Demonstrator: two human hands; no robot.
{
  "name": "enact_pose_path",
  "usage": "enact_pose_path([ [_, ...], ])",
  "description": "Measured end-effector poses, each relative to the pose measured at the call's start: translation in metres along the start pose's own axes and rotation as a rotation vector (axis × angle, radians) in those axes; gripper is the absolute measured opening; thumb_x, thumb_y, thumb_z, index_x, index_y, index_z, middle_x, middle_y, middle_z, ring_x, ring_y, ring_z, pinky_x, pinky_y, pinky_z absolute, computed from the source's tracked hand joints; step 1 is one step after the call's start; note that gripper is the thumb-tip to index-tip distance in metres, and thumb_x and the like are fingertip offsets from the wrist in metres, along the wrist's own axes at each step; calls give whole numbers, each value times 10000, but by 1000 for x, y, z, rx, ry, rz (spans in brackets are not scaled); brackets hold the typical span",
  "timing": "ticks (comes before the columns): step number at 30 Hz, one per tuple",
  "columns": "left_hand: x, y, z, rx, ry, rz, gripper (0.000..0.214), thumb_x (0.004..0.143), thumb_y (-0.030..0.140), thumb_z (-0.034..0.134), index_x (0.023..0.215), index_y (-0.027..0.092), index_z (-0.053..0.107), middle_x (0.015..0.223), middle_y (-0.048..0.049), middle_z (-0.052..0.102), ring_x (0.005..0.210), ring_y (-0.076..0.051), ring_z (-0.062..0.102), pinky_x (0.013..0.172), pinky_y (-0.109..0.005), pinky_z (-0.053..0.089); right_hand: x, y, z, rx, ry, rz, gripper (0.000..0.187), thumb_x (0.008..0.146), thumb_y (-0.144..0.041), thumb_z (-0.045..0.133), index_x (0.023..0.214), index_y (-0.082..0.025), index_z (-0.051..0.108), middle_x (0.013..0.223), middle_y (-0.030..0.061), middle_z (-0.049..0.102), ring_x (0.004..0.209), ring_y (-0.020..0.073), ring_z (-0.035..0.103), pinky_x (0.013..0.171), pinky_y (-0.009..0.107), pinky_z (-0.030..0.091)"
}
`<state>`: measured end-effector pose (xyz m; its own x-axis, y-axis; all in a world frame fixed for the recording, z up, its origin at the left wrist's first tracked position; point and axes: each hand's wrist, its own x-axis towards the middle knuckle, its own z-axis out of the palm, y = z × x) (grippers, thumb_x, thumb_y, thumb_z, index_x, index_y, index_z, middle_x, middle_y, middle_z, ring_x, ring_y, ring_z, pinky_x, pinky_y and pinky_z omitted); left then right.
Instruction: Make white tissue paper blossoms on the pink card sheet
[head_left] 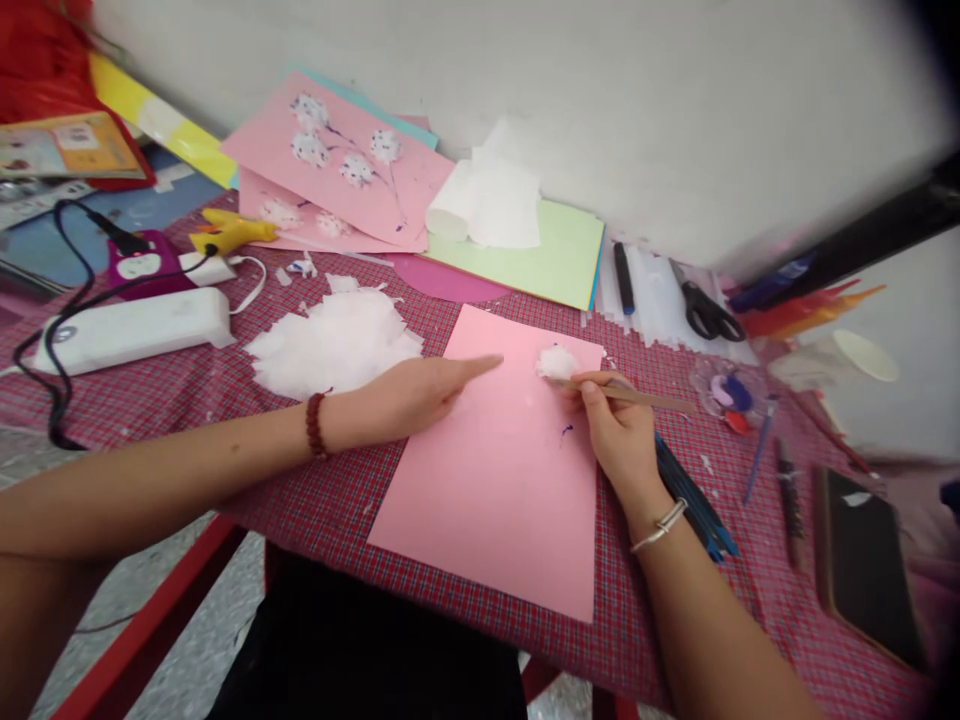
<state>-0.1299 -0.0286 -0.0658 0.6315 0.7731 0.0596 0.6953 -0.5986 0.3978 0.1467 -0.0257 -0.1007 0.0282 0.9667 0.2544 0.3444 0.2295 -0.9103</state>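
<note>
Gripping a thin brown stick [649, 397], the fingers of the right hand [621, 430] are closed near its left end, which reaches the near edge of a white tuft [556, 361]. That tuft lies toward the far right corner of a pink sheet [487, 510], spread on the counter [330, 510] with its red checked cover. From the left, the left hand [405, 400] comes over the sheet's left edge, index finger stretched toward the tuft but apart from it, the other fingers curled; I cannot tell whether they hold anything. A small purple scrap [567, 430] lies nearer than the tuft

Just beyond the left hand is a heap of white tissue pieces [330, 340]. On the far left, another pink sheet [262, 140] carries white dotted puffs [356, 170], with a white paper roll [510, 190] to its right. Dark blue strips [694, 505] lie beside the right wrist, and black scissors [712, 315] rest at the far right, to the right of a black marker [623, 278]
</note>
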Motion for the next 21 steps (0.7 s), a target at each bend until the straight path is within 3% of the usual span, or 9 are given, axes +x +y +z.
enact_pose_path([
  [2,2,-1,-4,-156,18,-98,644,848,101,416,1467,167,252,842,-17,646,688,-115,581,635,-206,426,0,1,0,-8,2,4,173,876,-331,541,833,-191,633,765,31,635,651,164,598,648,342,509],
  [4,0,1,-9,-217,-34,-90,660,829,113,445,1462,170,266,857,-12,656,696,-111,589,643,-202,432,1,2,0,-10,-1,4,176,878,-335,537,834,-194,632,766,33,639,653,166,599,648,344,510],
  [7,-5,4,-11,-126,-76,-38,661,807,101,468,1447,178,322,1026,-62,657,872,-149,606,780,-244,450,1,3,0,-8,-15,13,172,880,-339,536,849,-199,629,770,33,642,653,168,602,646,339,507],
  [11,1,4,-10,-95,-65,-130,711,735,66,501,1427,114,345,1195,-122,591,1011,-185,564,892,-280,437,2,5,0,1,-27,17,158,879,-333,544,880,-200,630,768,29,646,656,169,607,656,338,509],
  [14,13,3,-13,-134,-146,-149,743,694,47,503,1419,90,350,1171,-122,582,993,-182,556,882,-271,440,2,7,0,6,-30,11,157,881,-331,545,870,-202,634,775,32,651,669,171,611,667,343,513],
  [21,34,9,-25,-111,-409,-28,770,687,18,430,1442,149,354,1039,-73,614,846,-152,563,717,-221,422,2,6,-1,0,-34,2,162,881,-334,539,849,-205,632,775,34,648,666,169,610,660,344,517],
])
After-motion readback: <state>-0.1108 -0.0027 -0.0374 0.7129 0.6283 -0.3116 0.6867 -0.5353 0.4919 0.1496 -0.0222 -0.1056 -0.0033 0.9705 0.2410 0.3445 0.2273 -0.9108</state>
